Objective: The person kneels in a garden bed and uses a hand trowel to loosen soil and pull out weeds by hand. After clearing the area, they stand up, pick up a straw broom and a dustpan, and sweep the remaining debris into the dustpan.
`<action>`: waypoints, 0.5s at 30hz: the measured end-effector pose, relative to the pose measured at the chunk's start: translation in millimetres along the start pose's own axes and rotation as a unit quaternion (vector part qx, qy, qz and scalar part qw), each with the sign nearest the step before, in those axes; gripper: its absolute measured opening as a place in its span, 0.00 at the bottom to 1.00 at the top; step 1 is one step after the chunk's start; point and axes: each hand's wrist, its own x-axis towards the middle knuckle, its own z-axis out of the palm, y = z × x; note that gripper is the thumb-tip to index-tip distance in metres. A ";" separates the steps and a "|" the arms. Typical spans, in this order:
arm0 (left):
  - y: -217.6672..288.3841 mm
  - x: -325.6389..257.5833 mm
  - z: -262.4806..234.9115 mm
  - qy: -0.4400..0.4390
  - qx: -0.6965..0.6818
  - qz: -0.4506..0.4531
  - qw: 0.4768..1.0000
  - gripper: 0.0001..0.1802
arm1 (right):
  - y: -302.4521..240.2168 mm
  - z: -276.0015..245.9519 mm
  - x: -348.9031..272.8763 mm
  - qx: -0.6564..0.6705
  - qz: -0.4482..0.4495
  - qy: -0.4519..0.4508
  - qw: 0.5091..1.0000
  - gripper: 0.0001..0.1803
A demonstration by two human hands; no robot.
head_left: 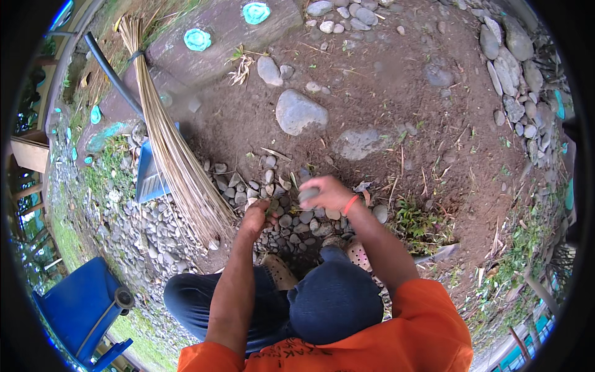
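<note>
Between my fingers and thumb, my right hand (331, 194) grips a rounded grey stone (308, 196), just above the ground. An orange band circles that wrist. To its left, my left hand (255, 218) is low over the pebbles with its fingers curled in. Whatever those fingers hold, if anything, is too small to name. Small grey and tan pebbles (302, 228) lie thickly below both hands and in front of my tan clogs (279, 273).
A stick broom (176, 146) lies at the left across a blue dustpan (150, 173). Large stones (300, 113) sit in bare soil ahead. A blue wheeled bin (80, 310) is at the lower left. Piled rocks (508, 68) line the far right; weeds (418, 223) grow right of my hands.
</note>
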 end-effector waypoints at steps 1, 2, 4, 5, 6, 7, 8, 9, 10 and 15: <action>-1.2 2.8 -8.1 0.021 -0.026 0.004 0.999 0.12 | -12.0 -28.0 -6.2 0.068 -0.036 0.070 0.995 0.24; -1.9 2.9 -19.4 0.033 0.000 0.027 0.999 0.11 | -25.0 -62.7 -14.4 0.145 -0.091 0.148 0.974 0.21; 0.4 1.1 -40.2 0.011 0.283 -0.035 0.959 0.14 | -51.9 -125.0 -26.4 0.484 -0.383 0.240 0.749 0.23; -0.9 -2.1 -43.9 -0.026 0.408 -0.074 0.910 0.15 | -64.7 -153.0 -35.3 0.522 -0.453 0.288 0.662 0.25; -1.1 -6.4 -44.8 -0.042 0.534 -0.118 0.836 0.16 | -74.7 -163.4 -31.2 0.500 -0.426 0.310 0.688 0.27; 0.6 -11.8 -43.5 -0.061 0.647 -0.157 0.744 0.18 | -83.3 -170.1 -28.1 0.462 -0.428 0.305 0.714 0.29; 4.3 -17.8 -40.5 -0.018 0.665 -0.138 0.734 0.20 | -87.7 -167.7 -24.8 0.406 -0.467 0.279 0.734 0.30; 8.8 -24.5 -35.2 0.020 0.680 -0.117 0.724 0.23 | -88.7 -150.3 -12.5 0.322 -0.362 0.310 0.818 0.33; 11.8 -32.5 -28.3 0.053 0.699 -0.105 0.706 0.27 | -86.9 -122.3 4.8 0.213 -0.305 0.311 0.875 0.35; 49.7 -6.7 12.0 0.274 0.560 0.145 0.768 0.26 | -36.0 37.2 63.1 -0.292 -0.181 0.107 0.933 0.36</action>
